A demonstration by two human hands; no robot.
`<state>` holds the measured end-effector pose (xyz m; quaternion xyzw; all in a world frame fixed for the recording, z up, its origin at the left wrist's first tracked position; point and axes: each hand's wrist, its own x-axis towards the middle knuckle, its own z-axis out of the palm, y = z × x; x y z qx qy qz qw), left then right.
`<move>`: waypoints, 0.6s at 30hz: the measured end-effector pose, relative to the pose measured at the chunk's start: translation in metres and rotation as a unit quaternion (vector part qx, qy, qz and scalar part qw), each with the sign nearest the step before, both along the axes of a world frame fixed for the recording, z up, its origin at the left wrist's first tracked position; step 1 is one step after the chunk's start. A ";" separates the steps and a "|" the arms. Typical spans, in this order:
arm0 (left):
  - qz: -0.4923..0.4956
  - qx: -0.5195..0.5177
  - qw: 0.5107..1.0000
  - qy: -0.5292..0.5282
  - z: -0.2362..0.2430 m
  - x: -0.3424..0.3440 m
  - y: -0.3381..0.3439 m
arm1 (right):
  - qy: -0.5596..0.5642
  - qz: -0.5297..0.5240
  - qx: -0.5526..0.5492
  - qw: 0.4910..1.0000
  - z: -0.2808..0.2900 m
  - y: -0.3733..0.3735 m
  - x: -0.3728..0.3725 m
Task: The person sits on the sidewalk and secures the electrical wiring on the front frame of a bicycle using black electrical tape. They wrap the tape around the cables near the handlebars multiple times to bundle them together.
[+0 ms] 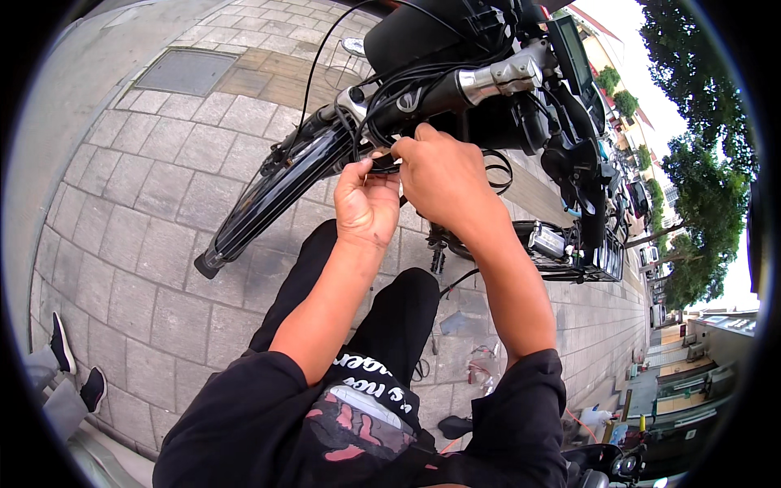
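Held between the two hands, a thin, black, flexible cable (386, 170) is lying directly at the fingertips, its short visible length running roughly crosswise from one hand to the other. The left hand (366, 203), palm upward, is sitting at its near side with thumb and curled fingers clamped on it. The right hand (443, 171), back upward, is bearing on it from the right; both hands are lying about equally near. The right fingers are bending inward, but their tips are hiding behind the knuckles, so whether they are pinching or only touching cannot be told.

Just beyond, a thick, black, cylindrical head tube (427, 102) is slanting above the fingers, a polished silver metal stem (504, 73) adjoining its upper end. To the right of the right hand, a loose black cable loop (510, 175) is hanging. Toward the left, a long, glossy black front mudguard (268, 183) is sloping away over pale grey rectangular paving (154, 179).
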<state>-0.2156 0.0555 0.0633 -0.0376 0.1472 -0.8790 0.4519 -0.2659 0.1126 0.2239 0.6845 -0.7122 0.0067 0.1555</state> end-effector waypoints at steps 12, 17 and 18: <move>-0.066 -0.019 0.994 0.083 -0.009 0.000 -0.009 | -0.151 -0.235 0.021 0.960 -0.003 -0.017 0.022; -0.086 -0.031 0.991 0.102 -0.008 -0.003 -0.011 | -0.214 -0.300 -0.095 0.925 -0.029 -0.013 0.029; -0.084 -0.038 0.990 0.104 -0.010 -0.003 -0.013 | -0.223 -0.307 -0.109 0.919 -0.033 -0.013 0.030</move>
